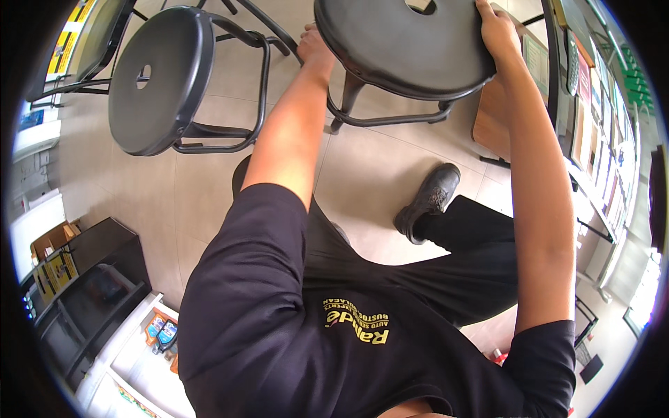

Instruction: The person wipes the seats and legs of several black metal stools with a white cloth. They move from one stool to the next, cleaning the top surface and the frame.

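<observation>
A black round stool (pixel 411 52) with a hole in its seat stands in front of me at the top of the view, its far side cut off. My right hand (pixel 497 33) grips the right rim of that seat, with the fingers lying over the edge. At the seat's left side, my left hand (pixel 313 49) is closed on the stool from lower down. The seat hides part of that hand, so the exact spot it holds does not show. A second black stool (pixel 160 83) lies tilted to the left, its seat facing sideways and its bent tube legs pointing right.
Tiled floor (pixel 369 167) spreads beneath the stools. My black shoe (pixel 435 195) rests on it. A brown wooden panel (pixel 493 118) and shelving with goods (pixel 589 125) line the right. Bottles (pixel 162 331) sit on a white shelf at lower left, near a black cabinet (pixel 90 299).
</observation>
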